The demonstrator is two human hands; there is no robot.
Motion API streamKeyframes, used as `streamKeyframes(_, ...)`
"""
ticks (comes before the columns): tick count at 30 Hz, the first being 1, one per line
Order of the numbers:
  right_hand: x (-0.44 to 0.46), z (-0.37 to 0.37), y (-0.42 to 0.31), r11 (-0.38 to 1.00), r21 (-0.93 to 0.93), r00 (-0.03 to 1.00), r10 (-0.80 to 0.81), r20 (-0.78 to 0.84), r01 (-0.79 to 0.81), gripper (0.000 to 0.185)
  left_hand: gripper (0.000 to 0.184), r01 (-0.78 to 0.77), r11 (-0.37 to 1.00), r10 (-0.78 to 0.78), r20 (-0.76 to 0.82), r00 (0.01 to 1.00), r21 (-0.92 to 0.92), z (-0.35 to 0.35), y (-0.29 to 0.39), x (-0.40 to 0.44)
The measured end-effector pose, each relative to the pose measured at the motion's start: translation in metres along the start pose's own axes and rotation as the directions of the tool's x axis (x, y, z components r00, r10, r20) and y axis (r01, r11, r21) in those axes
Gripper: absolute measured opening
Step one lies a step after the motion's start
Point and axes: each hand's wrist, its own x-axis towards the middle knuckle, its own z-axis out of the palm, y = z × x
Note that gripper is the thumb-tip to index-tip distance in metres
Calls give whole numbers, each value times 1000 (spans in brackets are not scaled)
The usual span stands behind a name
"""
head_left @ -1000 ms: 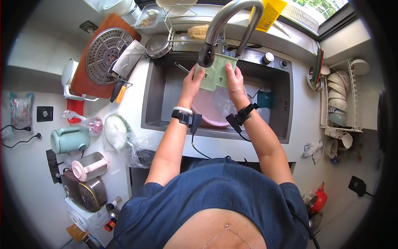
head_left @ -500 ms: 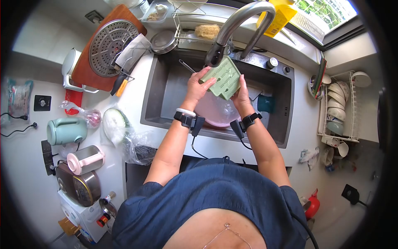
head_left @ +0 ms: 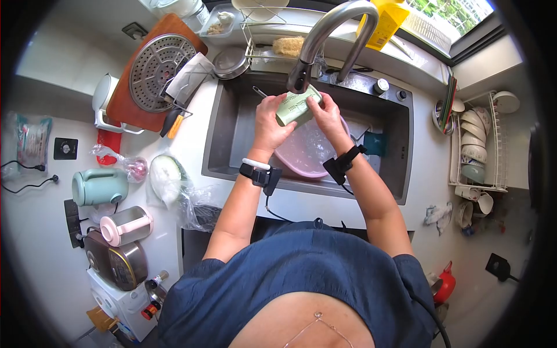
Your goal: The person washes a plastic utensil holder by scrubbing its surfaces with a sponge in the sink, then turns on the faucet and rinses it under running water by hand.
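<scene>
My left hand (head_left: 271, 123) and my right hand (head_left: 329, 118) both grip a light green rectangular plastic piece (head_left: 293, 108) with rows of raised marks. My left fingers wrap its left side, while my right thumb presses on the upper right of its face. It is tilted and held just under the spout of the steel faucet (head_left: 306, 58); no water stream can be made out. Beneath my hands, a pink basin (head_left: 307, 158) with clear, bubbly liquid stands in the dark sink (head_left: 232, 145). Part of the green piece is hidden by my fingers.
A dark green object (head_left: 375, 144) sits at the sink's right. Left on the counter are a bagged vegetable (head_left: 167, 177), a mint kettle (head_left: 100, 187) and a cutting board with a steamer plate (head_left: 162, 72). A dish rack (head_left: 496, 145) with bowls is at the right.
The green piece has been turned in my hands, so its broad slotted face no longer shows. My right hand has moved up and left onto it. The camera view has shifted slightly.
</scene>
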Motion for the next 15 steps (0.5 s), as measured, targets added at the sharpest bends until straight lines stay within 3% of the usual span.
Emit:
streamKeyframes(2, 4, -3, -9, 994, 3, 991, 105, 84, -106, 46, 72, -6, 1000, 6, 6, 1000, 13, -6, 6, 1)
streamKeyframes(10, 26, 3, 9, 941, 39, 939, 331, 92, -336, 48, 76, -56, 998, 55, 82, 995, 5, -7, 13, 0)
streamKeyframes(15, 18, 14, 4, 950, 215, 970, 198, 144, -226, 45, 79, -2, 995, 8, 60, 998, -104, -5, -6, 3)
